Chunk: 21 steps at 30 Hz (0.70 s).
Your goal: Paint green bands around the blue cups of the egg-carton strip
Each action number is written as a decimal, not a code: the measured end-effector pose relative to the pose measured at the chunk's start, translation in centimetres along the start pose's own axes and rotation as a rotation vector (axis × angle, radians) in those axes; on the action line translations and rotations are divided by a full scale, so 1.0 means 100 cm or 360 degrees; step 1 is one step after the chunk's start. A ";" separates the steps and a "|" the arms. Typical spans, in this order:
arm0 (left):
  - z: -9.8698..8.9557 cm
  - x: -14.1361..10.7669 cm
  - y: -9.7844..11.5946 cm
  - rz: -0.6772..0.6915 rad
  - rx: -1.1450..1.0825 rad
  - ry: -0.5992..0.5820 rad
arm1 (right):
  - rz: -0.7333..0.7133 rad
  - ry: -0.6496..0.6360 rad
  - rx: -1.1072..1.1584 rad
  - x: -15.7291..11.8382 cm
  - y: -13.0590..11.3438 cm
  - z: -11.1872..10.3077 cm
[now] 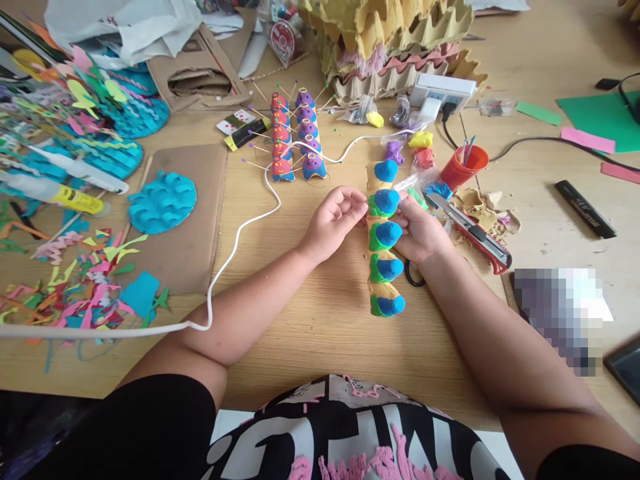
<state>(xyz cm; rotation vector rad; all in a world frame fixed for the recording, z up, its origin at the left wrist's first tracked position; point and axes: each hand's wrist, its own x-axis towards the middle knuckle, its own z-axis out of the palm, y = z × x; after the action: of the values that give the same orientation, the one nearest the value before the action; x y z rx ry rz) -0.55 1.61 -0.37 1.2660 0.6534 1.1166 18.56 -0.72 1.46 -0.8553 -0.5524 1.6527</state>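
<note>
A strip of egg carton [380, 247] with several cups, coated in blue and green clay over bare yellowish card, is held up lengthwise between my hands. My left hand [337, 217] pinches its left edge near the second cup, fingers curled. On the other edge, my right hand [420, 230] grips the strip with the thumb near the same cup; its other fingers are partly hidden behind. Beyond them stand two finished-looking strips, a red and blue egg-carton caterpillar [281, 137] and a purple one [309, 133], both stuck with pins.
A box cutter [473, 230] lies by my right hand, near an orange cup [465, 165] and clay lumps [421, 139]. Behind are a power strip [443, 90] and stacked egg trays [390, 40]. A white cable [240, 233] crosses the table. Paper scraps [90, 280] and cardboard [195, 233] lie left.
</note>
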 end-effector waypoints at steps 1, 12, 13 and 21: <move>0.000 0.000 -0.001 0.0016 0.0005 -0.0007 | 0.0000 -0.0007 0.0006 0.000 0.000 -0.001; -0.001 0.002 -0.005 0.0078 0.0044 0.0001 | -0.0021 -0.0043 -0.0009 0.001 0.002 -0.003; -0.001 0.002 -0.005 0.0072 0.0039 -0.0005 | -0.0021 -0.0039 -0.0023 0.001 0.002 -0.003; 0.000 0.002 -0.003 0.0083 -0.0028 -0.0028 | -0.0041 0.0009 -0.0070 0.003 0.002 -0.004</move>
<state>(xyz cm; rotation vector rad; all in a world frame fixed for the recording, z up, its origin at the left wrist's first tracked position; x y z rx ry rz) -0.42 1.78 -0.59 1.2826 0.5989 1.1505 18.68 -0.55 1.01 -0.8815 -0.5955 1.6193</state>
